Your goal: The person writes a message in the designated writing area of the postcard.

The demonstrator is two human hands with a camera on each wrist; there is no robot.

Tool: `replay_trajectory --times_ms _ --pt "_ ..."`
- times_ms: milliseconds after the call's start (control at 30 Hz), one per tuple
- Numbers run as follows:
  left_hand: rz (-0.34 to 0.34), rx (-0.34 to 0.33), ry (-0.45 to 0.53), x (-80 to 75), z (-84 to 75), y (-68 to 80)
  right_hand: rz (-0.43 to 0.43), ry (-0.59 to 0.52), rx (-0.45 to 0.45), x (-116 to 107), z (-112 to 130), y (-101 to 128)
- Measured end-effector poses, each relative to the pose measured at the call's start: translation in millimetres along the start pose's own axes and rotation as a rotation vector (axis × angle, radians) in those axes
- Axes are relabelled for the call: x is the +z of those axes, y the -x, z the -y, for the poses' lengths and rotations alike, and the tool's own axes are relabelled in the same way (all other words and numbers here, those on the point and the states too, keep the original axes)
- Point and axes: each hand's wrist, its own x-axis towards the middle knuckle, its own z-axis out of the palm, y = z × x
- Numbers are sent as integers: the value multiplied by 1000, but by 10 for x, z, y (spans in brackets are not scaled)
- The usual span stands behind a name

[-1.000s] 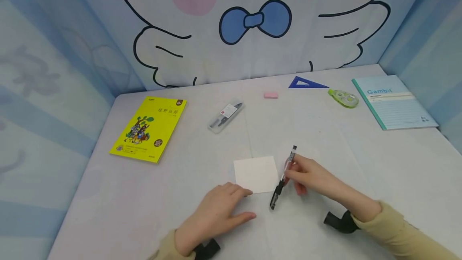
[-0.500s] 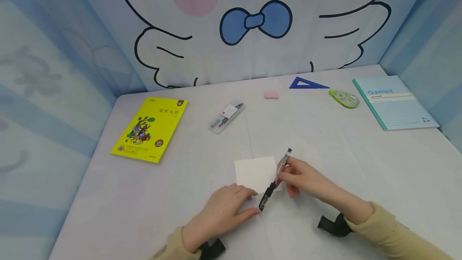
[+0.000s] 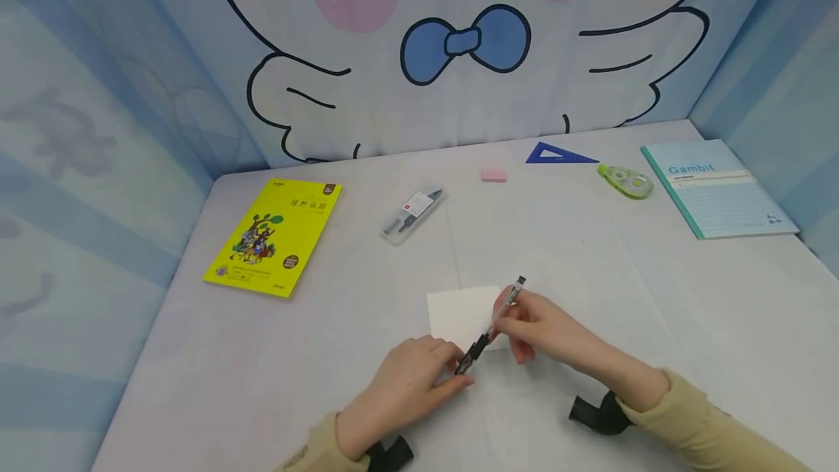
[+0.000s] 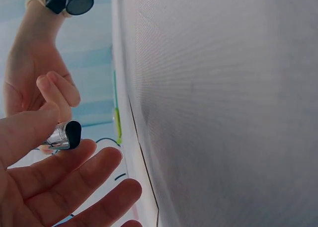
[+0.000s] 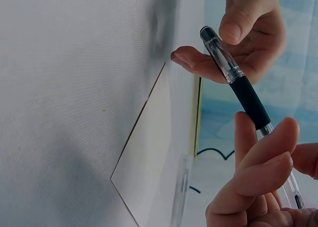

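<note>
A clear-barrelled pen [image 3: 476, 348] with a black grip and capped end slants over the front of a blank white paper sheet [image 3: 452, 312]. My right hand [image 3: 544, 323] pinches its barrel between thumb and fingers, seen close in the right wrist view. The pen's capped end [image 4: 67, 135] lies in the gap between the thumb and index finger of my left hand [image 3: 413, 377]. Those left fingers are extended and spread rather than curled; whether they touch the cap is hard to tell. In the head view the left fingertips hide part of the paper's front edge.
At the left lies a yellow book [image 3: 274, 237]. A clear case with a compass [image 3: 413, 213], a pink eraser [image 3: 494, 176], a blue set square [image 3: 557, 154] and a green correction tape [image 3: 625, 181] are farther back. A pale blue notebook [image 3: 719, 188] lies at the right.
The right hand has moved left with the pen, bringing its capped end between the left thumb and index finger. My left hand has shifted slightly right.
</note>
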Motion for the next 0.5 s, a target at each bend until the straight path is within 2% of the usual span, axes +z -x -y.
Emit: replay_trajectory --times_ms 500 --pt "-55 -12 15 -19 -2 3 37 -56 -56 3 -31 18"
